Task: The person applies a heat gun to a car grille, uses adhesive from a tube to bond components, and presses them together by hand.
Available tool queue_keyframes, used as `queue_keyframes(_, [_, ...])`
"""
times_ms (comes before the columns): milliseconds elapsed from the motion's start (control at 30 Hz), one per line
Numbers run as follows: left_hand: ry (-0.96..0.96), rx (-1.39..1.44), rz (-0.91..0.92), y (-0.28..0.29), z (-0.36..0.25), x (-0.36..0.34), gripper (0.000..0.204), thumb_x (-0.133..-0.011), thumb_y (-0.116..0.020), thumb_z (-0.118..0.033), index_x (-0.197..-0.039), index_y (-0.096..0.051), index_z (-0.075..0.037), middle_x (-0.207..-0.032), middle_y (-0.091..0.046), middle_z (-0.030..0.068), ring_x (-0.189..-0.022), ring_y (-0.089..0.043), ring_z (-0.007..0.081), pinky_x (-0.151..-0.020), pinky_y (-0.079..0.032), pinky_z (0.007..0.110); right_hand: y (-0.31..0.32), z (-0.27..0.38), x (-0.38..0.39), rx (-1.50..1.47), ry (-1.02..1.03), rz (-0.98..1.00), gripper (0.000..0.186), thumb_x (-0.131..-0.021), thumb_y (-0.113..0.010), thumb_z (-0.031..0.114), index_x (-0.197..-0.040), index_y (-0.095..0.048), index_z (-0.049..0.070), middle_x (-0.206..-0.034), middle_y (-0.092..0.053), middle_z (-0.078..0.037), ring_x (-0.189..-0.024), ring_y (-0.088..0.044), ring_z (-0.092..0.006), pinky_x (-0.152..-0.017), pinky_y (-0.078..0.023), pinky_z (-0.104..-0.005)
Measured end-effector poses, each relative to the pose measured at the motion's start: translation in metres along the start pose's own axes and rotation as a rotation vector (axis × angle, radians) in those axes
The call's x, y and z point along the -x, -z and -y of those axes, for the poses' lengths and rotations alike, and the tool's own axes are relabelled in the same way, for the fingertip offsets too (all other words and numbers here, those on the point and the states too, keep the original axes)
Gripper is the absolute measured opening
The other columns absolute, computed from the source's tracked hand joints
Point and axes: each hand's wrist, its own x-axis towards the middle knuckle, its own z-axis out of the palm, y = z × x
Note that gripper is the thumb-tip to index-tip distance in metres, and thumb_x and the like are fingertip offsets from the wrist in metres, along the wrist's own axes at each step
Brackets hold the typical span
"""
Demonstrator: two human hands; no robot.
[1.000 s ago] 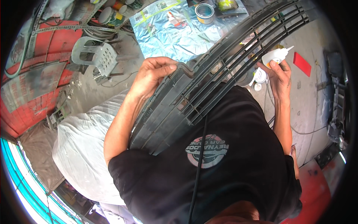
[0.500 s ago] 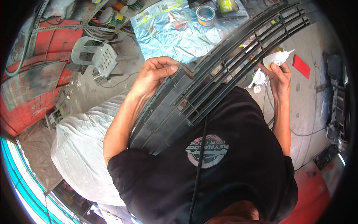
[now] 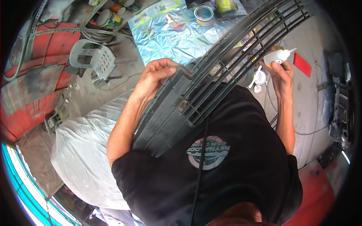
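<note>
A long black plastic car grille (image 3: 222, 71) slants across my body, its solid end low at the left and its slatted end up at the far right. The fingers and thumb of my left hand (image 3: 158, 75) pinch its upper left edge, beside a notch in the frame. Out to the right of the slats, my right hand (image 3: 282, 75) grips a small white squeeze bottle (image 3: 274, 57), its thin nozzle tip pointing right. The bottle is apart from the grille. Part of the grille's lower edge lies against my black shirt.
A plastic-covered table (image 3: 158, 45) stands ahead with an open paint can (image 3: 204, 16). To its left is a grey plastic chair (image 3: 90, 56). A red flat piece (image 3: 302, 64) lies at the right, and small lidded containers (image 3: 259, 77) sit beyond the slats. White sheeting (image 3: 88, 150) drapes something at left.
The view has shifted slightly, so the surroundings sit a little up and left. Both hands keep their holds on the grille and the bottle.
</note>
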Motion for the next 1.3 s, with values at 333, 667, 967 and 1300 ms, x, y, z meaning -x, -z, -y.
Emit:
queue_keyframes(333, [0.025,-0.024,-0.061,-0.003,-0.007,-0.003,0.012,-0.093,-0.064,-0.002,-0.1,-0.069,0.005,-0.087,-0.074,0.0084,-0.073,-0.07,0.0103,-0.068,-0.057,0.023,0.001,0.002,-0.004,-0.043,0.051,-0.014,0.046,-0.089,-0.075,0.013,-0.128,-0.062,-0.006,-0.123,-0.065,-0.017,-0.113,-0.066,-0.0277,-0.103,-0.055,-0.057])
queue_keyframes(667, [-0.041,-0.223,-0.032,-0.007,-0.017,-0.003,0.012,-0.096,-0.07,-0.011,-0.093,-0.069,0.0,-0.083,-0.069,0.0003,-0.077,-0.061,0.0059,-0.073,-0.048,0.023,0.006,0.0,-0.008,-0.041,0.044,0.0,0.046,-0.088,-0.076,0.013,-0.127,-0.062,-0.006,-0.121,-0.066,-0.017,-0.11,-0.067,-0.0285,-0.102,-0.055,-0.0571])
queue_keyframes(967, [0.057,-0.037,-0.03,-0.001,-0.021,-0.002,0.01,-0.096,-0.066,-0.004,-0.1,-0.072,0.003,-0.09,-0.075,0.0069,-0.078,-0.069,0.0098,-0.07,-0.055,0.023,0.007,0.001,-0.007,-0.019,0.047,0.012,0.048,-0.089,-0.074,0.016,-0.13,-0.061,-0.005,-0.129,-0.063,-0.016,-0.115,-0.065,-0.0276,-0.104,-0.051,-0.0581])
queue_keyframes(1300, [0.026,0.01,0.001,0.003,-0.022,0.007,0.008,-0.095,-0.067,-0.003,-0.099,-0.071,0.003,-0.091,-0.075,0.0088,-0.079,-0.071,0.0112,-0.071,-0.056,0.024,0.01,-0.002,-0.012,-0.028,0.051,0.054,0.047,-0.092,-0.073,0.014,-0.133,-0.059,-0.004,-0.133,-0.062,-0.015,-0.118,-0.065,-0.0279,-0.107,-0.05,-0.0587])
